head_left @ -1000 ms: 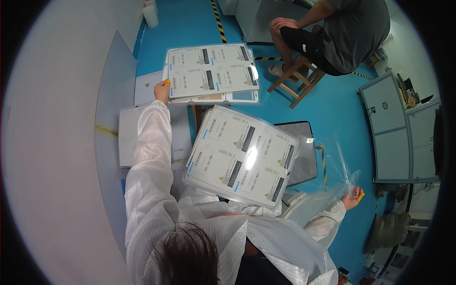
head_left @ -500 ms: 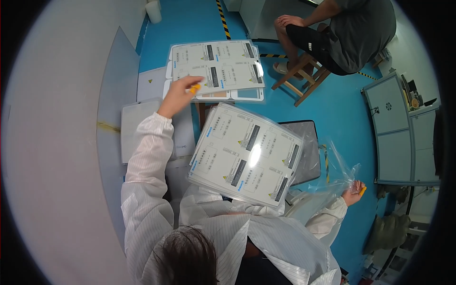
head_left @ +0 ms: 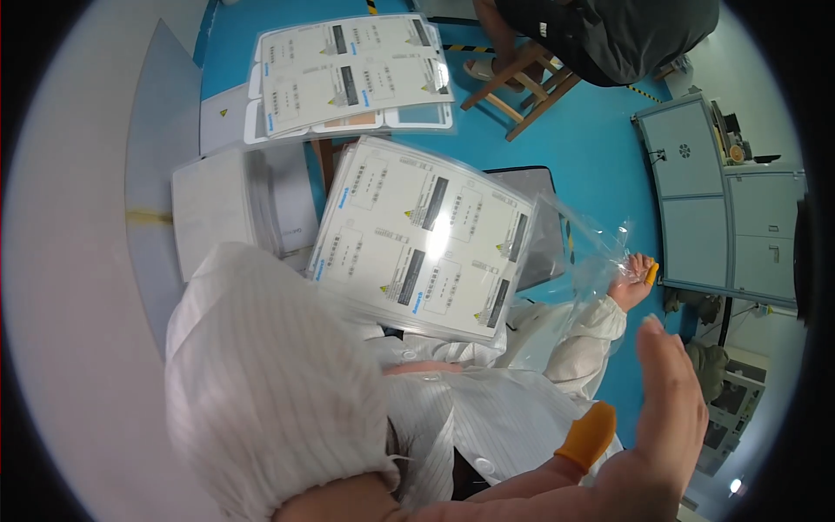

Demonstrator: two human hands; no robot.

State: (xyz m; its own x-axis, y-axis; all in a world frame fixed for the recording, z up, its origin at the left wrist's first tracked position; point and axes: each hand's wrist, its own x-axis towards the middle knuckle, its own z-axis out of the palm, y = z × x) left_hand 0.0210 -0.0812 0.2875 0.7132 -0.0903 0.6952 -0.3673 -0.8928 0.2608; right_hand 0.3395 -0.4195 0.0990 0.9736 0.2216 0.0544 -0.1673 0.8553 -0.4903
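**A:** Back from the far stack of label sheets (head_left: 348, 78) comes the left hand (head_left: 665, 426). Half a second ago it touched that stack. Now it is close under the camera at the lower right, and its white sleeve (head_left: 270, 383) fills the lower left.

**B:** Is it holding anything?

**A:** No. Its grip is apart, with the palm flat, the fingers straight and nothing in it. An orange finger cover (head_left: 587, 435) sits on the thumb.

**B:** And the right hand (head_left: 628, 280)?

**A:** It is where it was, out to the right. Its grip is clamped on the upper edge of a clear bag (head_left: 583, 252), which trails back toward the near stack of sheets (head_left: 417, 244). I'd judge it is held out sideways to keep the film clear of the sheets.

**B:** Where does that near stack lie?

**A:** It lies tilted just in front of the person's body, on the near side of the far stack, with glare on its plastic cover. I cannot tell what bears it.

**B:** What else is around?

**A:** A white box (head_left: 222, 209) lies to its left, and a dark tray (head_left: 539, 226) pokes out beside its right edge. Across the blue floor (head_left: 583, 148) stands a wooden stool (head_left: 522, 83), with another person (head_left: 609, 30) in dark clothes seated on it. A grey cabinet (head_left: 709, 200) stands at the right.

**B:** Does anything block the view?

**A:** The sleeve and the raised hand hide the lap, and the near stack covers much of the tray.
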